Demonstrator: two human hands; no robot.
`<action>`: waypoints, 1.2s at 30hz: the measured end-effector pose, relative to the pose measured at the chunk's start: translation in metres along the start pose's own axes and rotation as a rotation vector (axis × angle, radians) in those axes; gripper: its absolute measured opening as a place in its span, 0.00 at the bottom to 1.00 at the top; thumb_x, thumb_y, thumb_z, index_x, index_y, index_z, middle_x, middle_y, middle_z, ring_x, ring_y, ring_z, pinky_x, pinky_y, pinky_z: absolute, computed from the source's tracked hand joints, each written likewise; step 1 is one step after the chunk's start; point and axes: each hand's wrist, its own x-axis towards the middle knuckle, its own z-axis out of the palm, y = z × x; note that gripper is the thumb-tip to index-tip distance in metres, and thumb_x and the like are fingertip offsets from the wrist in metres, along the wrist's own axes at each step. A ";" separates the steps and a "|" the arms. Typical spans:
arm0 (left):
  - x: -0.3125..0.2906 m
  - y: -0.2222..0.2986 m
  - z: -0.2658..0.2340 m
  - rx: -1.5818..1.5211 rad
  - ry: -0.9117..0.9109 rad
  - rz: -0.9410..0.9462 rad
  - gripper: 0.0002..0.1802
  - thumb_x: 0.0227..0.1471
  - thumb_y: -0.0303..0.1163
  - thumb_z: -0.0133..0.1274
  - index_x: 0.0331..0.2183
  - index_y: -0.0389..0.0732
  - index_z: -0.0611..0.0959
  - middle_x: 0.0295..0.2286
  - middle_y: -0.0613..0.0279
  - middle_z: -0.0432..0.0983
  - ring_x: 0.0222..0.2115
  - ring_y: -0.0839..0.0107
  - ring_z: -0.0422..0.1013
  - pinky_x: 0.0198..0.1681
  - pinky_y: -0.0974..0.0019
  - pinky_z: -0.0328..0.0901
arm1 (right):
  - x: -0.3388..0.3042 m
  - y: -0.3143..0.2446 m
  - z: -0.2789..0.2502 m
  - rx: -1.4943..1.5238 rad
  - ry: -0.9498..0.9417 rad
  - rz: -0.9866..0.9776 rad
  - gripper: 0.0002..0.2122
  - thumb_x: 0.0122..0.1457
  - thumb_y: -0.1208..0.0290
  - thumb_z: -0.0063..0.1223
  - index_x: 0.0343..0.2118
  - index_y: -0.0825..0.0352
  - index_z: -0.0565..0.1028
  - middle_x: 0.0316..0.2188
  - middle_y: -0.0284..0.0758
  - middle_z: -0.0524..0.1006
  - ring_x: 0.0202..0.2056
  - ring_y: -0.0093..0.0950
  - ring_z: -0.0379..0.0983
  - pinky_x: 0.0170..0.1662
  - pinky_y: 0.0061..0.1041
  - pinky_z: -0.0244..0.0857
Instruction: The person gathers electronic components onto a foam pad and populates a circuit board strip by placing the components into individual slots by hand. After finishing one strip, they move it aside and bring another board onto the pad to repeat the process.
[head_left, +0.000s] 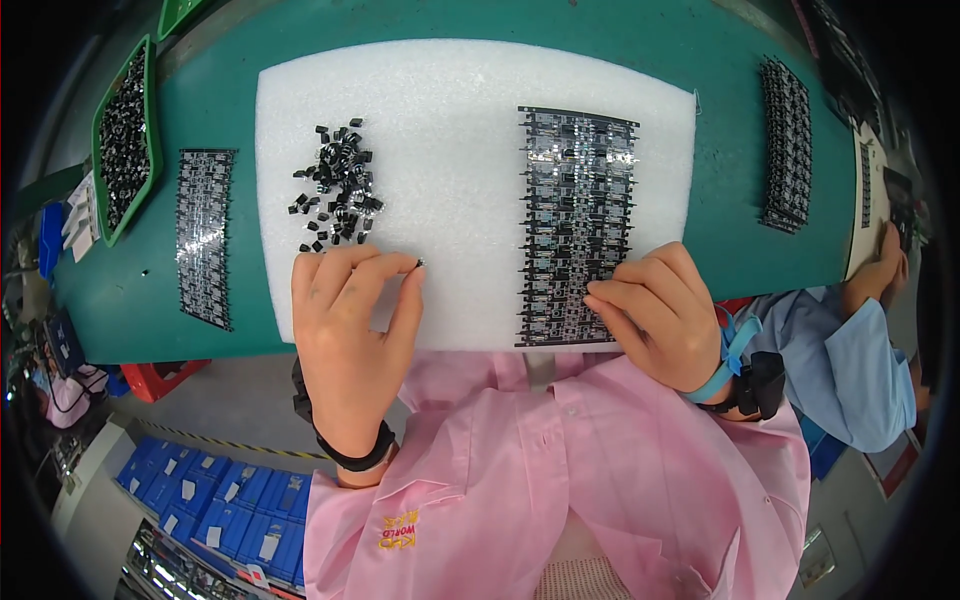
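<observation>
A white foam sheet lies before me. On its right part rests a black panel of small circuit boards. A loose heap of small black components is on its left part. My left hand is just below the heap, thumb and forefinger pinching one small black component. Over the lower right part of the panel, my right hand has its thumb and fingertips pressed together at the boards. Anything between those fingertips is hidden.
Left of the foam, another board panel lies on the green table, with a green tray of components beyond it. Stacked panels stand at the right. A person in a light blue sleeve is nearby. Blue bins sit lower left.
</observation>
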 end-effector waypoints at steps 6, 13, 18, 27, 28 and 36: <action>-0.001 -0.001 -0.001 0.004 -0.011 0.000 0.09 0.38 0.21 0.65 0.27 0.39 0.84 0.30 0.61 0.77 0.33 0.64 0.70 0.36 0.66 0.65 | 0.001 -0.003 0.001 -0.046 0.004 -0.009 0.13 0.40 0.82 0.68 0.31 0.70 0.79 0.28 0.37 0.74 0.29 0.36 0.68 0.30 0.29 0.63; -0.002 -0.004 0.001 -0.042 0.018 0.064 0.10 0.40 0.22 0.65 0.29 0.40 0.84 0.29 0.63 0.75 0.32 0.61 0.66 0.33 0.62 0.63 | 0.004 -0.009 0.000 -0.081 0.001 0.009 0.13 0.40 0.82 0.68 0.32 0.70 0.79 0.29 0.37 0.74 0.29 0.36 0.68 0.30 0.29 0.64; 0.000 0.002 -0.001 -0.004 0.000 0.029 0.09 0.38 0.20 0.65 0.27 0.39 0.85 0.29 0.62 0.77 0.32 0.65 0.70 0.35 0.65 0.66 | 0.003 -0.006 -0.001 -0.077 -0.016 0.008 0.13 0.41 0.82 0.68 0.32 0.70 0.79 0.29 0.37 0.74 0.29 0.36 0.68 0.30 0.30 0.63; 0.001 0.033 0.015 -0.194 -0.118 0.202 0.11 0.37 0.19 0.65 0.29 0.40 0.84 0.29 0.61 0.78 0.31 0.62 0.70 0.33 0.63 0.66 | 0.000 0.004 -0.015 -0.069 0.125 0.088 0.12 0.42 0.82 0.68 0.32 0.70 0.80 0.28 0.36 0.75 0.29 0.33 0.68 0.30 0.27 0.61; 0.001 0.037 0.019 -0.216 -0.140 0.217 0.11 0.37 0.19 0.65 0.29 0.39 0.84 0.29 0.61 0.78 0.31 0.62 0.70 0.33 0.63 0.66 | 0.000 0.009 -0.013 -0.063 0.127 0.089 0.12 0.42 0.82 0.68 0.32 0.70 0.80 0.28 0.36 0.75 0.29 0.33 0.68 0.30 0.27 0.61; 0.005 0.052 0.035 -0.216 -0.232 0.281 0.11 0.38 0.19 0.64 0.30 0.38 0.83 0.30 0.61 0.78 0.30 0.61 0.71 0.32 0.64 0.67 | -0.013 0.038 0.006 0.002 0.256 0.101 0.08 0.46 0.82 0.65 0.31 0.70 0.79 0.27 0.36 0.75 0.28 0.32 0.68 0.30 0.26 0.60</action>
